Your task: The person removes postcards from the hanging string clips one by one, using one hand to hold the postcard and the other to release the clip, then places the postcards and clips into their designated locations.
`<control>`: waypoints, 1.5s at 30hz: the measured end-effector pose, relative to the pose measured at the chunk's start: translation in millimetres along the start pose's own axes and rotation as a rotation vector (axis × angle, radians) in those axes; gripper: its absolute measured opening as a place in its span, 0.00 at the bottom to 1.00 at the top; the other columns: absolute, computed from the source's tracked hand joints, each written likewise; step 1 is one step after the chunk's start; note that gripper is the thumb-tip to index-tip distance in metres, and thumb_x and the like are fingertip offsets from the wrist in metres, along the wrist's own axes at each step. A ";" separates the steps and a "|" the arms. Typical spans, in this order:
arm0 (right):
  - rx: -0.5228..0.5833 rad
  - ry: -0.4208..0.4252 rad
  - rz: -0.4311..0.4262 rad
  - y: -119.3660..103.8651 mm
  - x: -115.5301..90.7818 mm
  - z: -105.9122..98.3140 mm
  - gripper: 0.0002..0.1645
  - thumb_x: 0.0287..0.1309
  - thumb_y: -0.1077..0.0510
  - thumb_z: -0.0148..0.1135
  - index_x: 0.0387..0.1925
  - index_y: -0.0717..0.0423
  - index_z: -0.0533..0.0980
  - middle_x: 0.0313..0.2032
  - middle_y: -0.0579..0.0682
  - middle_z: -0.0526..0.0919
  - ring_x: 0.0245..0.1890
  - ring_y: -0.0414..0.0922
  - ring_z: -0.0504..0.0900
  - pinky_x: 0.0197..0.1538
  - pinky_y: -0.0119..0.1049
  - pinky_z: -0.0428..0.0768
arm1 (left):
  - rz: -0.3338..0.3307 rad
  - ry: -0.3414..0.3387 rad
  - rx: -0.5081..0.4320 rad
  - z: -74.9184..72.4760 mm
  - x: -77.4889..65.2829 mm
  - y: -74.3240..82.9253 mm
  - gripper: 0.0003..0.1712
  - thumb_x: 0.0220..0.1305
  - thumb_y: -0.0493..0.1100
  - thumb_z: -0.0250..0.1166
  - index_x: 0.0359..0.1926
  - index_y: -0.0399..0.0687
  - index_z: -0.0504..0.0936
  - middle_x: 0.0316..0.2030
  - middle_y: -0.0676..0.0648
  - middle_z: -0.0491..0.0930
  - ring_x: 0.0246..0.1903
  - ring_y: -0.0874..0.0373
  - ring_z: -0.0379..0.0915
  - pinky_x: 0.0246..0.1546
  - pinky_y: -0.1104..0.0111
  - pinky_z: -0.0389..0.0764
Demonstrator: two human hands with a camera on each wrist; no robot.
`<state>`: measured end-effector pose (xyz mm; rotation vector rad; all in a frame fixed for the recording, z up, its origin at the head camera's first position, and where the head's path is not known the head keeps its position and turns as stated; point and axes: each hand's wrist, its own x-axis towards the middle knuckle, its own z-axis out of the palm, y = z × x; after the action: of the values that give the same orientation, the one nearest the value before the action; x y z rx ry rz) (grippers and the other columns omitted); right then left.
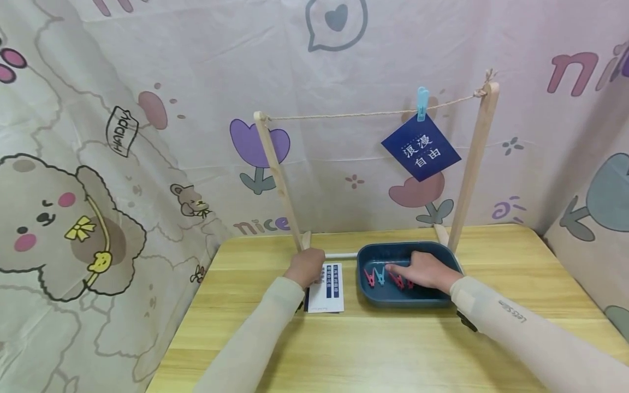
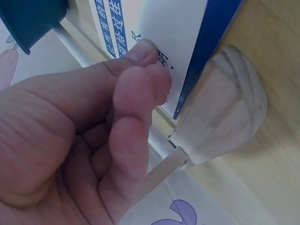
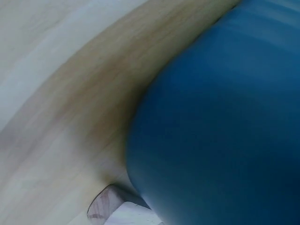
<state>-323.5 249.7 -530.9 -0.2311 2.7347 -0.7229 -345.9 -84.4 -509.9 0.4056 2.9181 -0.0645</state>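
Observation:
My left hand (image 1: 306, 267) is over the upper left part of a small stack of cards (image 1: 326, 297), a white one with printed text above a dark blue one. In the left wrist view, the curled fingers (image 2: 133, 93) and thumb lie close together over the white card (image 2: 164, 23); whether they pinch it is hidden. My right hand (image 1: 426, 270) reaches into a dark blue tray (image 1: 408, 301), its thumb stretched out among small clothespins. A red clothespin (image 1: 369, 278) and a light blue clothespin (image 1: 380, 275) lie left of it. The right wrist view shows only the tray's outside (image 3: 211, 131), not the hand.
A wooden frame (image 1: 474, 164) stands behind, with a string (image 1: 339, 115) tied across its posts. From the string's right half hangs a blue card (image 1: 417, 150), held at one corner by a light blue clothespin (image 1: 422, 103). Patterned cloth surrounds the wooden table (image 1: 373, 349).

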 end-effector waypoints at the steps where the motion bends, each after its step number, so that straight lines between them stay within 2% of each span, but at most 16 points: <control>1: 0.000 0.002 0.004 0.0 -0.1 -0.2 0.45 0.66 0.14 0.53 0.19 0.49 0.72 0.19 0.44 0.69 0.21 0.44 0.74 0.29 0.35 0.69 | 0.004 0.003 0.002 -0.7 0.0 0.2 0.16 0.57 0.38 0.84 0.45 0.45 0.90 0.36 0.47 0.89 0.30 0.56 0.79 0.40 0.61 0.90; 7: -0.001 0.001 0.007 -1.6 -4.2 -2.3 0.46 0.66 0.15 0.55 0.26 0.53 0.75 0.22 0.47 0.71 0.24 0.46 0.77 0.30 0.35 0.69 | 0.021 0.027 0.033 -2.9 -2.7 0.2 0.12 0.61 0.37 0.81 0.44 0.44 0.89 0.35 0.46 0.88 0.29 0.56 0.79 0.38 0.61 0.90; 14: 0.034 -0.004 -0.013 -6.4 -12.1 -6.4 0.47 0.68 0.19 0.58 0.43 0.62 0.75 0.28 0.51 0.75 0.29 0.47 0.78 0.33 0.37 0.72 | 0.010 0.079 0.104 4.3 -6.3 -0.1 0.04 0.70 0.38 0.74 0.44 0.44 0.90 0.31 0.46 0.88 0.25 0.57 0.78 0.30 0.63 0.88; 21: 0.092 -0.030 -0.014 -10.3 -17.6 -12.1 0.44 0.70 0.20 0.57 0.40 0.61 0.73 0.27 0.51 0.75 0.27 0.48 0.75 0.31 0.38 0.67 | 0.027 0.165 0.184 8.9 -8.0 6.4 0.05 0.72 0.40 0.72 0.38 0.43 0.91 0.28 0.45 0.88 0.22 0.57 0.79 0.25 0.63 0.87; 27: 0.111 -0.042 -0.017 -12.7 -23.3 -17.5 0.45 0.71 0.20 0.56 0.43 0.62 0.73 0.30 0.52 0.76 0.28 0.48 0.75 0.31 0.38 0.68 | -0.006 0.184 0.136 7.0 -9.7 9.4 0.04 0.72 0.38 0.71 0.39 0.42 0.90 0.29 0.43 0.88 0.24 0.55 0.83 0.24 0.63 0.88; 31: 0.093 -0.023 -0.031 -14.0 -28.9 -25.0 0.49 0.70 0.19 0.54 0.51 0.65 0.72 0.35 0.53 0.78 0.34 0.48 0.78 0.35 0.39 0.73 | -0.008 0.208 0.077 -5.7 -12.5 11.0 0.03 0.73 0.36 0.69 0.40 0.42 0.89 0.30 0.43 0.88 0.25 0.54 0.83 0.25 0.63 0.89; 37: 0.062 0.001 -0.069 -24.0 -38.9 -40.9 0.54 0.71 0.18 0.52 0.60 0.67 0.72 0.42 0.54 0.82 0.41 0.49 0.81 0.41 0.42 0.81 | 0.023 0.287 0.001 -39.9 -22.8 20.2 0.04 0.70 0.33 0.70 0.37 0.44 0.87 0.29 0.46 0.87 0.28 0.54 0.83 0.31 0.63 0.89; 39: 0.059 0.007 -0.078 -29.8 -42.4 -46.5 0.53 0.70 0.18 0.52 0.59 0.65 0.72 0.41 0.54 0.82 0.40 0.49 0.81 0.41 0.42 0.81 | 0.017 0.270 -0.066 -52.5 -26.3 24.7 0.07 0.70 0.35 0.71 0.32 0.46 0.86 0.26 0.49 0.86 0.26 0.56 0.80 0.29 0.64 0.87; 42: 0.062 0.010 -0.094 -39.4 -48.5 -55.8 0.50 0.71 0.18 0.53 0.57 0.63 0.73 0.41 0.54 0.81 0.40 0.49 0.81 0.41 0.42 0.82 | 0.005 0.215 -0.202 -72.9 -32.6 33.7 0.08 0.70 0.39 0.74 0.31 0.47 0.88 0.27 0.50 0.87 0.25 0.57 0.80 0.29 0.65 0.85; 45: 0.078 0.017 -0.111 -47.8 -54.2 -64.1 0.47 0.71 0.20 0.54 0.54 0.61 0.73 0.38 0.54 0.80 0.38 0.49 0.80 0.39 0.41 0.80 | 0.017 0.160 -0.334 -90.9 -38.4 43.1 0.08 0.72 0.43 0.74 0.32 0.49 0.92 0.29 0.52 0.88 0.26 0.58 0.81 0.30 0.66 0.85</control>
<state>-289.9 250.2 -440.3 -0.3627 2.7201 -0.8634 -314.7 -46.8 -413.9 0.3944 2.9989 0.4721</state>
